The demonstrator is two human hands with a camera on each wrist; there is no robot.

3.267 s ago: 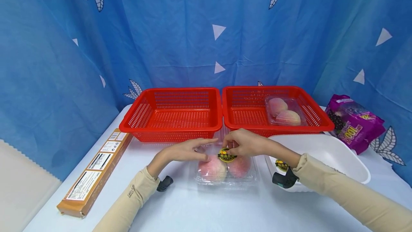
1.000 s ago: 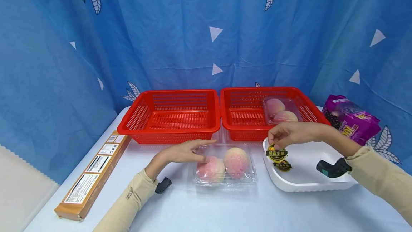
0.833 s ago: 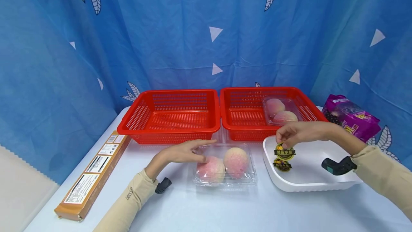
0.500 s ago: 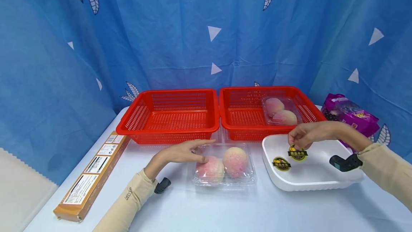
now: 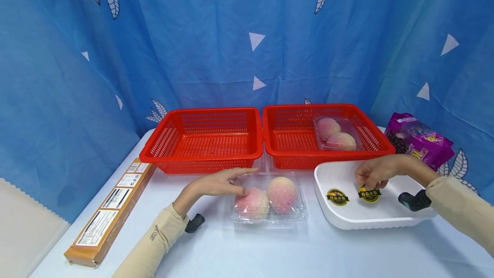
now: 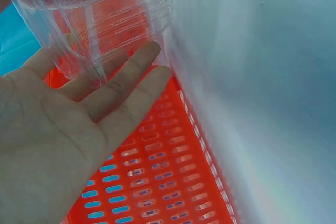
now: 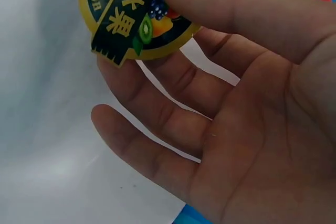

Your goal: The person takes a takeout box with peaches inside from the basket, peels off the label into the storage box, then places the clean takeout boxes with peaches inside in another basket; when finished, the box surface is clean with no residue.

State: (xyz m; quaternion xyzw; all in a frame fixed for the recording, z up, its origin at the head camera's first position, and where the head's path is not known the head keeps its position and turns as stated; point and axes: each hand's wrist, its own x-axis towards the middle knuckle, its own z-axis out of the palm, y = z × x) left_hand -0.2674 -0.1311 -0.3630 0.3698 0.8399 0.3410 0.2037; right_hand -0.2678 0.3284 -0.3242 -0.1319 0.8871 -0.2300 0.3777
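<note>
My right hand (image 5: 377,171) is inside the white tray (image 5: 326,216), pinching a round black-and-gold fruit sticker (image 5: 369,194) between thumb and fingers. In the right wrist view the thumb lies on the printed face of the sticker (image 7: 136,14). Another such sticker (image 5: 337,197) lies in the tray to its left. My left hand (image 5: 221,182) touches the left side of a clear plastic clamshell box (image 5: 270,218), its fingers fairly straight. Two pink peaches (image 5: 282,194) sit inside that box. Up close in the left wrist view, fingers (image 6: 126,98) extend beside the clear plastic.
Behind stand two red baskets (image 5: 216,164) side by side; the right one (image 5: 328,158) bears another clamshell of peaches (image 5: 341,140). A purple bag (image 5: 422,140) lies at the right. A long brown carton (image 5: 108,213) lies along the table's left edge.
My right hand has moved from the clamshell box rightward into the white tray, carrying the sticker away from over the peaches, then lowered it right of the other sticker. The left hand stays put.
</note>
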